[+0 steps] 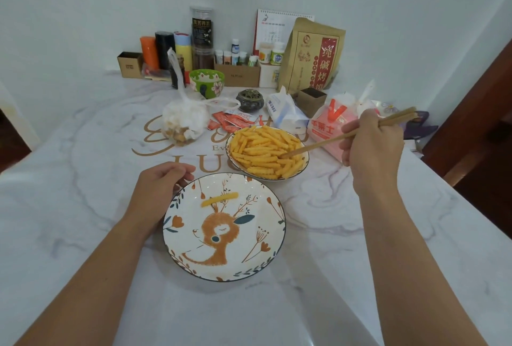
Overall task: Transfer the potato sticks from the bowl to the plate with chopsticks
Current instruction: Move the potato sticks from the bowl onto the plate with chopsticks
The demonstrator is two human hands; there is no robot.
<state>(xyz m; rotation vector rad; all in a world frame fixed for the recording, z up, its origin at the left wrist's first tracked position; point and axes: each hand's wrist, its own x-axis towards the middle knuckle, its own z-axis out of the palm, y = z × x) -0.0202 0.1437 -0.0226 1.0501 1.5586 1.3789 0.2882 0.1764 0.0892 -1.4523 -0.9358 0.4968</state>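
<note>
- Left hand (162, 182): fingers loosely curled, touching plate (260, 259) rim at 10 o'clock.
- Plate: one stick (220, 199) near 12.
- Potato sticks (263, 151) in bowl (303, 169): prob. light, brittle; pinch mid-length.
- Right hand (372, 146): pinches chopsticks (332, 139), tips in pile.

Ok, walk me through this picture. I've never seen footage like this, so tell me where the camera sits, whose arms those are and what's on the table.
There is no machine here. A person wears one camera on the head, looking down at their own arms. The right hand holds chopsticks, whose tips reach into the bowl of potato sticks. The left hand rests at the rim of the deer-patterned plate, where one potato stick already lies. Behind, on the marble table, stand bags, bottles and boxes.
</note>
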